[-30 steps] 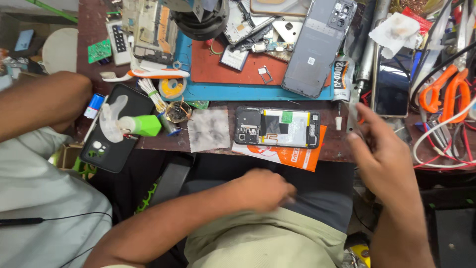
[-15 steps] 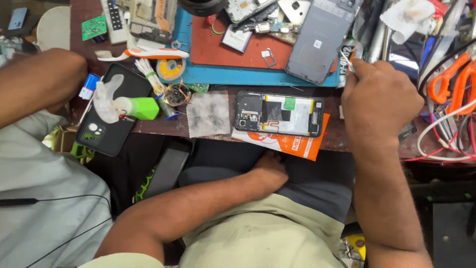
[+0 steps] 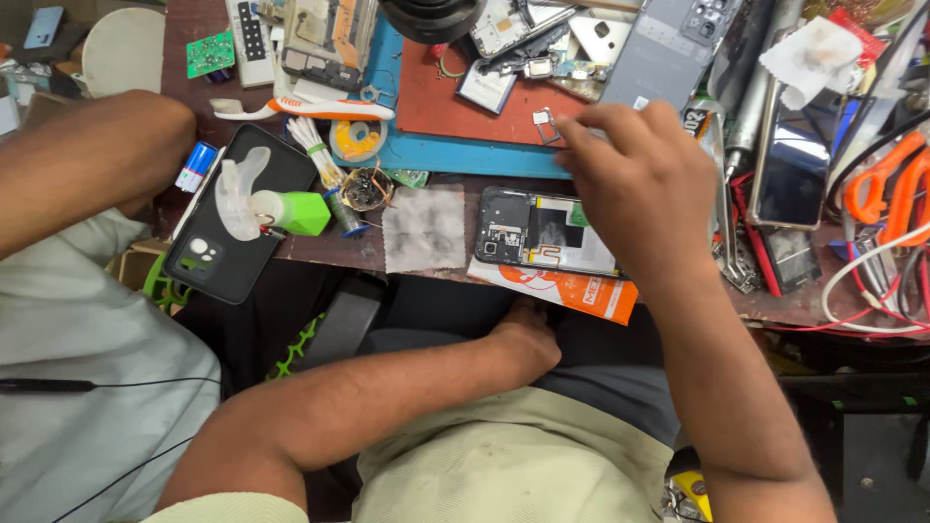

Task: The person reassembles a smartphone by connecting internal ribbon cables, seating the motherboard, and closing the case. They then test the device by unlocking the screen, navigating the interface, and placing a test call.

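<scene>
My right hand (image 3: pixel 639 184) hovers over the right half of an opened black phone (image 3: pixel 528 232) at the table's front edge. Its fingertips are bunched together close to a small metal SIM tray (image 3: pixel 543 120) on a red mat (image 3: pixel 436 92); I see nothing between them. The phone lies on an orange packet (image 3: pixel 572 291). My left hand (image 3: pixel 528 339) rests on my lap just under the table edge, its fingers tucked out of sight.
Another person's forearm (image 3: pixel 87 160) lies across the left side. A grey cloth (image 3: pixel 423 228), a green bottle (image 3: pixel 295 213) on a black phone (image 3: pixel 232 242), a grey back cover (image 3: pixel 659 48) and orange scissors (image 3: pixel 886 189) crowd the bench.
My right hand has moved left from the tools at the right edge to above the opened phone. My left hand has stayed on my lap.
</scene>
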